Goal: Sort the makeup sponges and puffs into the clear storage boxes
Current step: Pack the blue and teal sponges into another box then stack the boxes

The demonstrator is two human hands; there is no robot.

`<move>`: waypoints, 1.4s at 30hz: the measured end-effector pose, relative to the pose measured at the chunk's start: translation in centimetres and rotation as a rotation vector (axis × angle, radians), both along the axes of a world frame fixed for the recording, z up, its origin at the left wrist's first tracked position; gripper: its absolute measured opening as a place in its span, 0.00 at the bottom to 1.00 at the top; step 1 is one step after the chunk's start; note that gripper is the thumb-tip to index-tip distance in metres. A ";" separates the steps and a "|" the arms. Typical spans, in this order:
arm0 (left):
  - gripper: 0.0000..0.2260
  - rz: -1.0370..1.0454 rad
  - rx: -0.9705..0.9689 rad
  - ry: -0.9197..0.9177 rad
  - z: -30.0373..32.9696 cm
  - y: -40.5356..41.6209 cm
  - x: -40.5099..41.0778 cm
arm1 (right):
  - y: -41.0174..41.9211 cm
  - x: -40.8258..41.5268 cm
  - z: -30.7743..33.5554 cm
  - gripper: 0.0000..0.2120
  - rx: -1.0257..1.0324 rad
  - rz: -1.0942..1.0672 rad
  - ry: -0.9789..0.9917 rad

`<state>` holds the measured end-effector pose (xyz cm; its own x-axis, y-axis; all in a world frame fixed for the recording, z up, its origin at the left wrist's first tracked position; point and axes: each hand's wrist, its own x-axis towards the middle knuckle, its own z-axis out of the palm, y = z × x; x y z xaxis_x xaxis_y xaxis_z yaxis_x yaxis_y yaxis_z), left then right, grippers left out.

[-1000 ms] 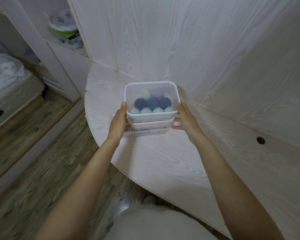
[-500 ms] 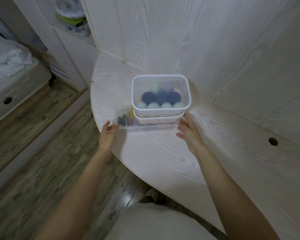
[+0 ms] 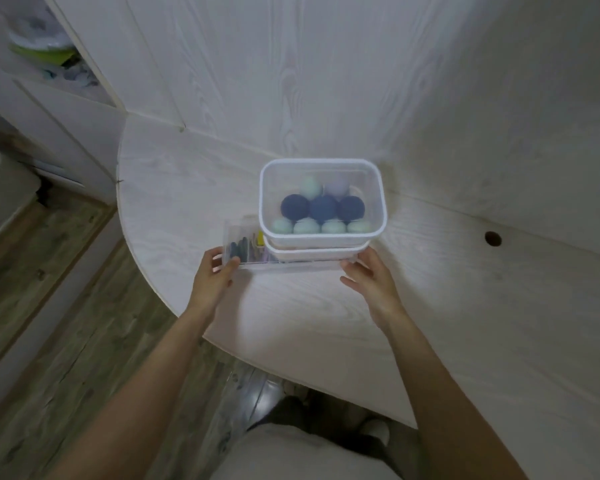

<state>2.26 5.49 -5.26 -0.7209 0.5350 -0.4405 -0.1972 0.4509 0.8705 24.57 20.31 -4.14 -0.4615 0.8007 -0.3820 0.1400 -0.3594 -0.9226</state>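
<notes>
Sponges (image 3: 323, 208) fill top box (image 3: 378, 206) of stack.

The bench (image 3: 194, 188) is pale wood with wavy grain lines, and it looks matt. The wall (image 3: 326, 81) has the same pale wood look. The top box (image 3: 267, 199) is clear, smooth plastic with a white rim. The sponges (image 3: 323, 207) inside look soft and matt. The floor (image 3: 56, 306) is darker, streaky wood.

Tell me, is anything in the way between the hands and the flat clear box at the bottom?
Nothing visible. The left hand already grips the flat clear box at its left corner, and the right hand touches its right end.
</notes>
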 end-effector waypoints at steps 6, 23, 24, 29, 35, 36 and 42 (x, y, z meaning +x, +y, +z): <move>0.12 -0.169 -0.006 -0.001 0.3 5.9 7.5 | 1.2 10.5 0.4 0.21 0.052 -0.154 0.027; 0.15 -0.472 0.061 -0.202 0.1 23.2 38.4 | 9.2 42.1 0.8 0.18 0.015 -0.587 0.013; 0.14 -0.477 0.068 -0.205 0.1 23.8 39.6 | 9.8 43.1 0.7 0.18 0.006 -0.617 0.021; 0.11 -0.438 0.081 -0.263 -0.1 27.8 46.5 | 13.6 48.2 0.3 0.13 0.016 -0.750 0.133; 0.15 -0.357 0.090 -0.292 0.0 31.3 51.7 | 17.7 49.3 0.1 0.18 -0.094 -1.069 0.270; 0.16 -0.352 0.090 -0.293 0.0 31.7 52.2 | 18.1 49.1 0.5 0.16 -0.143 -1.082 0.290; 0.17 -0.350 0.107 -0.307 0.0 34.9 55.2 | 21.6 48.9 1.8 0.15 -0.165 -1.025 0.510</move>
<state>57.45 40.39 -5.22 -0.3344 0.7768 -0.5336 -0.3045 0.4468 0.8412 73.51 41.87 -2.36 0.2451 0.8465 -0.4726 -0.6621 -0.2100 -0.7194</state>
